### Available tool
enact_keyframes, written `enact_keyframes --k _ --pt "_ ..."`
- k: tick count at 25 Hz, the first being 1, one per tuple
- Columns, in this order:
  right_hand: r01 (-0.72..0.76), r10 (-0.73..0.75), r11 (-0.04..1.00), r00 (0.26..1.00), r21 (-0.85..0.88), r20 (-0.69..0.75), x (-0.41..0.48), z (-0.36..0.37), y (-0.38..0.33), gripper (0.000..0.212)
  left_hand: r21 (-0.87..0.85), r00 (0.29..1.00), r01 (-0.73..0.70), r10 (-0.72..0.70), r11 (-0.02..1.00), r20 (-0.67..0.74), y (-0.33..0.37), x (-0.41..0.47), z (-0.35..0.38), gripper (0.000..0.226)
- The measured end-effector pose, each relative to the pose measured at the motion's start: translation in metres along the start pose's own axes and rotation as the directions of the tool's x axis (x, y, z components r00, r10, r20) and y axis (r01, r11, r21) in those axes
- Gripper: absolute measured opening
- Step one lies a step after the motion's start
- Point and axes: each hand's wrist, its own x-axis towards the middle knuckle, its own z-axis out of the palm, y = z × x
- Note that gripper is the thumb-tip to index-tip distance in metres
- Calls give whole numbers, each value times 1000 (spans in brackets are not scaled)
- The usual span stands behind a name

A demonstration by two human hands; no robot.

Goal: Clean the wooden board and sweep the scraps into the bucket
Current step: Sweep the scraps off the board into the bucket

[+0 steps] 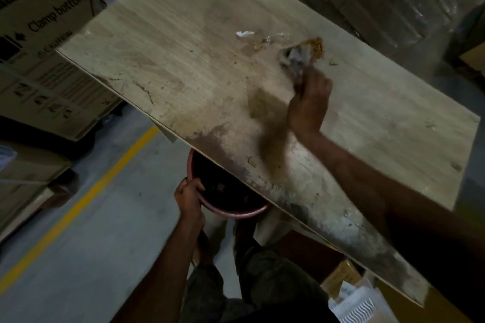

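Gripping rag [294,60], bucket [236,214] under board [170,47], boxes [39,60] behind

Scraps [262,39] are lying toward the far edge of the wooden board [170,60], just beside the wad [292,60] the right hand [309,105] is gripping there. The bucket [236,214] is being held partly under the board's near edge, the left hand [187,193] gripping its rim.

I've got one view only: head cam, wide-angle, facing forward and steeply down onto the wooden board [170,65] from over its near long edge. Close range — the board fills most of the frame, running diagonally. The bucket [237,214] shows just under the board's near edge, the floor [105,217] left of the board.
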Motion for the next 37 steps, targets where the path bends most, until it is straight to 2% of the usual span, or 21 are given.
enact_keyframes --k 1,3,6,8,9,11,16,20,25,29,32,37 --pt "-8 6 998 999 -68 -37 36 3 6 49 -4 1000 -1 1 1000 -3 0 1 0 27" --pt "-68 71 973 997 -220 6 101 11 13 54 -11 1000 2 -2 1000 -4 0 1 1 32" --pt "-242 297 896 950 -372 98 177 29 45 61 -36 1000 19 -19 999 -1 -2 4 1 30" --pt "-213 351 891 883 -402 312 198 36 71 68 -74 1000 21 -20 997 5 -1 8 0 28" --pt "-176 346 905 834 -388 430 198 40 80 63 -79 1000 19 -18 997 8 -1 10 -2 28" --pt "-150 317 929 794 -338 518 182 44 85 54 -63 1000 11 -10 998 12 2 11 -1 28" --pt "-90 208 965 840 -248 502 89 44 36 39 -25 999 -11 12 1000 39 16 5 4 45" --pt "-18 86 987 896 -159 435 7 43 12 45 28 997 -6 4 1000 71 22 6 -3 50" --pt "56 44 977 893 -208 448 -68 38 -10 46 39 997 -20 18 999 72 25 8 -18 37" --pt "74 20 974 913 -214 409 -115 31 -24 55 56 996 -32 28 998 79 25 9 -26 40" --pt "112 -8 968 906 -223 424 -151 28 -35 58 65 998 -22 17 998 68 27 6 -30 34" --pt "152 -69 980 868 -130 491 -201 17 -57 52 113 998 -10 3 994 61 36 0 -36 47"
